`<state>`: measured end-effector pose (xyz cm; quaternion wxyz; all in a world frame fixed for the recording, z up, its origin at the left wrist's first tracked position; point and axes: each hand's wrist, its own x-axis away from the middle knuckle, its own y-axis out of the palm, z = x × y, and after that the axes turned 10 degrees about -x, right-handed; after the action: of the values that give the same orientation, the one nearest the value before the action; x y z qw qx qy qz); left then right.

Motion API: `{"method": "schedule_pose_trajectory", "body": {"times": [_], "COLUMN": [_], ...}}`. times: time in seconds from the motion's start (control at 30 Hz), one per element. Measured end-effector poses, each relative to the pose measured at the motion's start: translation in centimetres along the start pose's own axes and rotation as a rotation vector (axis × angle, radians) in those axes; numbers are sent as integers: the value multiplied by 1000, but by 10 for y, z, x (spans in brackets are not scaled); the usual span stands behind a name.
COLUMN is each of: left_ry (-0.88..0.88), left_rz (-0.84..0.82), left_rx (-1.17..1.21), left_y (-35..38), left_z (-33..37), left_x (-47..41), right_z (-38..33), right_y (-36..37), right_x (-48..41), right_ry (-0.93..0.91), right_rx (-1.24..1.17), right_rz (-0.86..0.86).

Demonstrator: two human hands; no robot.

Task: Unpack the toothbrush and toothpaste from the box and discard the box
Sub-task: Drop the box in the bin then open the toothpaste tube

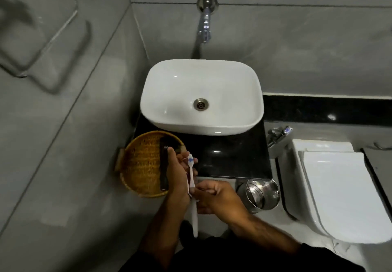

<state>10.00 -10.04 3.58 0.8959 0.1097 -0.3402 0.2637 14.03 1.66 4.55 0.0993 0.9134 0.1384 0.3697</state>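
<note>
My left hand [177, 173] grips a long dark box [164, 165] and holds it upright over the woven basket [140, 163]. A white toothbrush [192, 178] with blue bristles points up between my hands, its handle running down toward my body. My right hand [218, 197] pinches the toothbrush around its middle, close against my left wrist. A thin bit of clear wrapper seems to cling to the brush near my fingers. No toothpaste is visible.
A white basin [201, 95] sits on a black counter [233, 157] under a wall tap [205, 23]. A steel bin [262, 195] stands on the floor at the right of my hands, with a white toilet [339, 187] beyond it. A towel rail [42, 55] hangs on the left wall.
</note>
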Motion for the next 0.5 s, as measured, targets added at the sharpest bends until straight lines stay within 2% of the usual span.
{"method": "schedule_pose_trajectory", "body": {"times": [0.27,0.3,0.4,0.5], "left_ry": [-357,-339,-249,-249], "left_rz": [-264,-243,-138,-137], "left_rx": [129,106,246,215], "left_y": [-86,-98,-124,-133], "left_z": [9,7,1,-4], "left_x": [-12,-14,-29,-52], "right_z": [18,19,23,27], "right_y": [66,73,85,88], "right_x": [-40,-46,-63,-83], "right_ry": [-42,-53,-97,-104], "right_rx": [11,12,16,68], "right_rz": [16,10,44,133]}}
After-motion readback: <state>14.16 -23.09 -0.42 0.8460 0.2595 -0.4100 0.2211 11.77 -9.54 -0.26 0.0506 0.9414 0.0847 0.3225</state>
